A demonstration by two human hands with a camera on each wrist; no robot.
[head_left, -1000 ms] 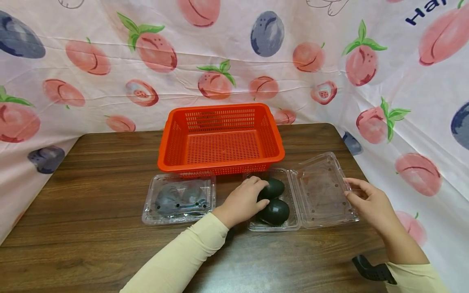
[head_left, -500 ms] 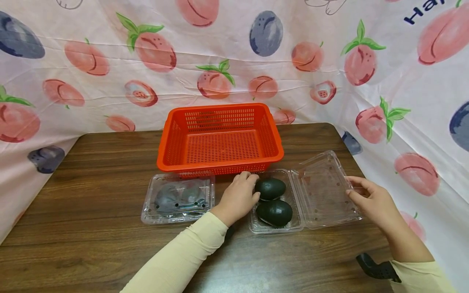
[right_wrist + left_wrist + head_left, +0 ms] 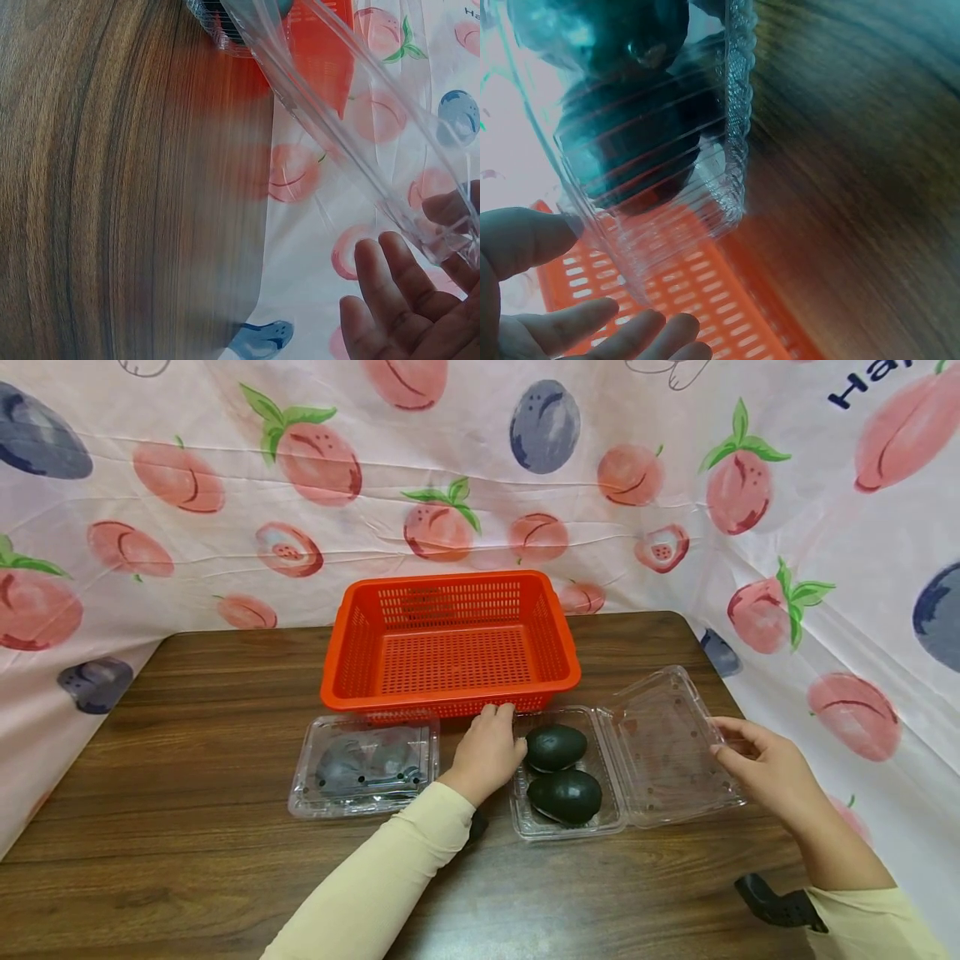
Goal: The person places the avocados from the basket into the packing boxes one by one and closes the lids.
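Note:
Two dark green avocados (image 3: 557,748) lie one behind the other in a clear plastic clamshell box (image 3: 570,832). The box's lid (image 3: 663,760) is hinged out to the right, its outer edge tilted up. My right hand (image 3: 772,772) pinches that outer edge between thumb and index finger; in the right wrist view the other fingers (image 3: 379,281) stay spread. At the box's left side is my left hand (image 3: 483,752). Its thumb (image 3: 536,236) touches the rim in the left wrist view, with loosely bent fingers (image 3: 634,334) beyond the box's corner.
A red perforated basket (image 3: 450,703) stands behind the boxes with nothing in it. Left of my left hand sits another clear box (image 3: 363,768), lid down, with dark round shapes inside. Fruit-print cloth (image 3: 637,418) hangs behind and to the right of the wooden table (image 3: 187,860).
My left hand has drawn back from the avocados to the box's left edge. The box has shifted slightly right, and the right hand with the lid edge has moved slightly right too.

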